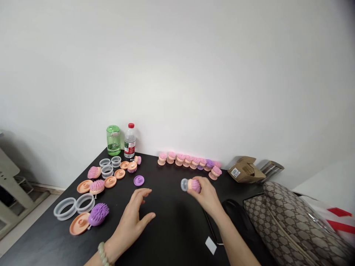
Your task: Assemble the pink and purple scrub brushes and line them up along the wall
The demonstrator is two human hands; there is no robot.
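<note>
Left hand (131,220) wide, right hand (207,195) holding one brush (195,186); five clear rings (65,217) on table (166,225)

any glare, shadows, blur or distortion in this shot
Head view: soft bright patch mid-wall, upper right corner darker; head view: soft shadow on the wall by the brown paper package; head view: the brush in the right hand looks slightly soft, perhaps motion blur; head view: the patterned bag seems stretched, probably wide-angle distortion.
</note>
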